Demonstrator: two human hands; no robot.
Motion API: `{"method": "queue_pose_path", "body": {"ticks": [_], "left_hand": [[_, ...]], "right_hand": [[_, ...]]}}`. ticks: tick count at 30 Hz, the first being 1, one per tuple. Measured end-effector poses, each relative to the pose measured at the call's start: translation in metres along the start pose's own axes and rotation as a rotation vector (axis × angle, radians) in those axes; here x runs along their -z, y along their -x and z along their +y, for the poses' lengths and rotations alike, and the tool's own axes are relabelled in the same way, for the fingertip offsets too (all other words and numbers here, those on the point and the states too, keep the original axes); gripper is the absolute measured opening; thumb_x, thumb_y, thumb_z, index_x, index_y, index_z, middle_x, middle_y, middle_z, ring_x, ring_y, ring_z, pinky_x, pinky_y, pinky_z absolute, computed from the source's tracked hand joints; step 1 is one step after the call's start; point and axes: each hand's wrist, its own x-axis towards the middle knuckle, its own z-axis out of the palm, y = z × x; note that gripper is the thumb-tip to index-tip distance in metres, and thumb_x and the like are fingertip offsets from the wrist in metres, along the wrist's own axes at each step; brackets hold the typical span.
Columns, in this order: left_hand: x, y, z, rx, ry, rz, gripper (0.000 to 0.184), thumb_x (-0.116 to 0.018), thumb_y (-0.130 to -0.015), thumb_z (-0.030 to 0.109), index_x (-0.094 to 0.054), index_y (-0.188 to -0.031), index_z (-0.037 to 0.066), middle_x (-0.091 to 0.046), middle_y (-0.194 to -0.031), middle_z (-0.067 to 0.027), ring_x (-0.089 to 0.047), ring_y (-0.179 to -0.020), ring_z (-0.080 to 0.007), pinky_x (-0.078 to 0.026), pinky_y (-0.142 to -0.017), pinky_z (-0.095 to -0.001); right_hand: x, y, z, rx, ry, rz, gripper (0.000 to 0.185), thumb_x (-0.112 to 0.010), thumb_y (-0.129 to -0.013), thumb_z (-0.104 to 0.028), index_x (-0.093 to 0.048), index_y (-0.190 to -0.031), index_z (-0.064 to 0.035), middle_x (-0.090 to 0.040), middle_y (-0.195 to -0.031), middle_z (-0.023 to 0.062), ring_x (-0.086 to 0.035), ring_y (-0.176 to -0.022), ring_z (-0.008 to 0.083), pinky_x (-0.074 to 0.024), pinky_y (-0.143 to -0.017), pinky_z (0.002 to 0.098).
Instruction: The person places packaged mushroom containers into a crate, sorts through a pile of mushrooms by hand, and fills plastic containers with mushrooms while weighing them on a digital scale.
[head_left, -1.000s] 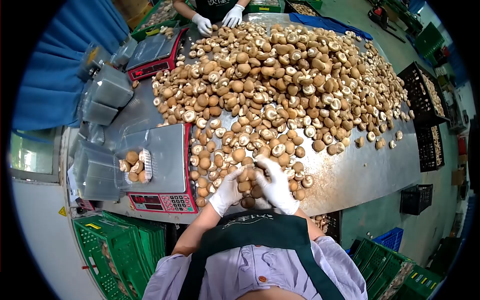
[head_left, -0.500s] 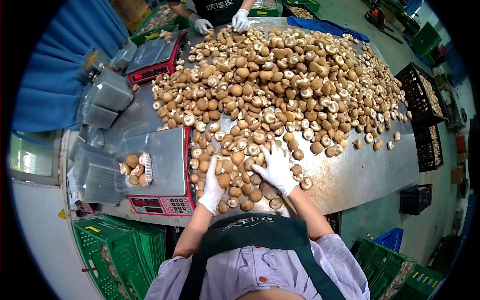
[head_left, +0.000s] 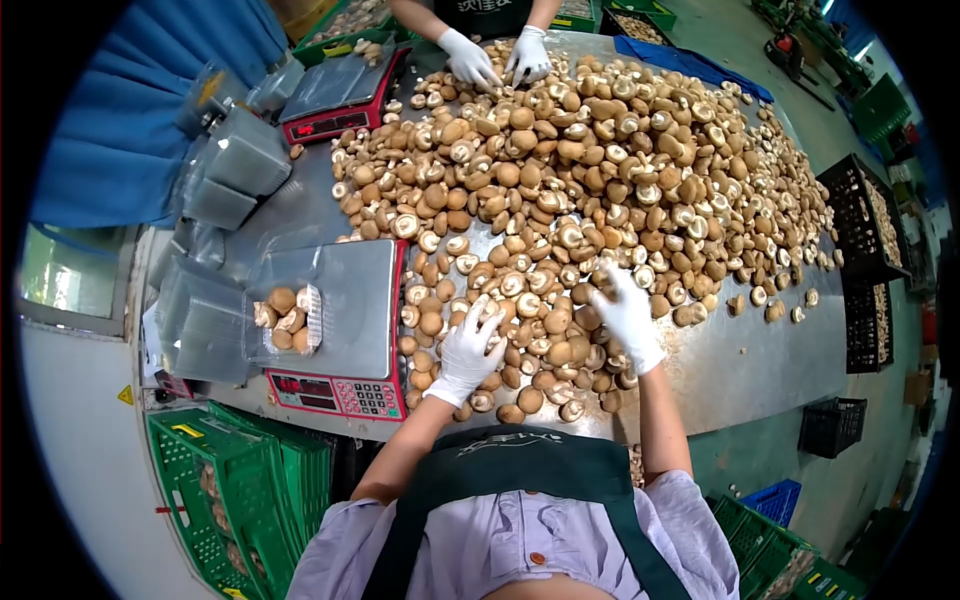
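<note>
A heap of brown-capped shiitake mushrooms (head_left: 590, 150) covers much of the metal table, with a smaller spread of them in front of me. My left hand (head_left: 468, 358), in a white glove, lies over the near mushrooms, its fingers apart and touching caps. Also gloved, my right hand (head_left: 626, 318) rests at the right edge of this spread, thumb and fingers apart around nearby mushrooms. I see nothing held in either hand. To the left, a clear plastic tray (head_left: 316, 318) with several mushrooms sits on a red-framed scale (head_left: 360, 290).
Across the table, a co-worker's gloved hands (head_left: 500, 62) touch the heap beside a second scale (head_left: 335, 110). Stacked clear trays (head_left: 200, 330) line the left side. Green crates (head_left: 215, 500) stand below left, black crates (head_left: 865, 220) to the right. Bare metal (head_left: 760, 370) shows at right.
My left hand has moved from the outer left side onto the top of the near mushrooms. My right hand has shifted right. The co-worker's hands have come closer together. The whole view has shifted slightly.
</note>
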Motion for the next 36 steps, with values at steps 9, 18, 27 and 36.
{"method": "queue_pose_path", "body": {"ticks": [9,18,27,36], "left_hand": [[0.015,-0.004,-0.022,0.487,1.104,-0.058,0.039,-0.066,-0.088,0.021,-0.058,-0.123,0.005,-0.063,-0.113,-0.0064,-0.059,-0.094,-0.0117,-0.048,-0.073,-0.0212],[0.050,0.030,-0.018,0.247,0.353,0.196,0.034,-0.061,-0.089,0.015,-0.059,-0.121,0.003,-0.054,-0.129,-0.0181,-0.051,-0.121,-0.0330,-0.037,-0.103,-0.0392],[0.050,0.164,-0.037,0.193,0.228,-0.042,0.058,-0.069,-0.081,0.022,-0.049,-0.131,0.000,-0.042,-0.139,-0.0238,-0.040,-0.130,-0.0370,-0.033,-0.107,-0.0408],[0.024,0.131,-0.031,0.171,0.018,0.015,0.073,-0.064,-0.081,0.034,-0.036,-0.140,0.001,-0.027,-0.147,-0.0281,-0.021,-0.137,-0.0456,-0.017,-0.110,-0.0548]], "right_hand": [[-0.042,-0.071,0.016,0.235,0.319,0.079,0.049,-0.069,-0.077,-0.020,-0.053,-0.121,-0.0044,-0.058,-0.118,0.0166,-0.058,-0.103,0.0349,-0.0483,-0.088,0.0402],[0.004,-0.011,0.013,0.036,0.139,-0.186,0.038,-0.069,-0.080,-0.017,-0.062,-0.116,-0.0077,-0.066,-0.107,0.0093,-0.064,-0.093,0.0174,-0.0500,-0.081,0.0300],[0.039,0.072,0.077,-0.238,-0.301,0.334,0.030,-0.048,-0.099,-0.019,-0.061,-0.114,0.0046,-0.065,-0.109,0.0089,-0.059,-0.101,0.0165,-0.0449,-0.091,0.0291],[-0.023,0.109,0.095,-0.218,-0.593,0.425,0.036,-0.041,-0.101,-0.019,-0.050,-0.127,0.0049,-0.055,-0.126,0.0168,-0.052,-0.118,0.0255,-0.0391,-0.104,0.0370]]}}
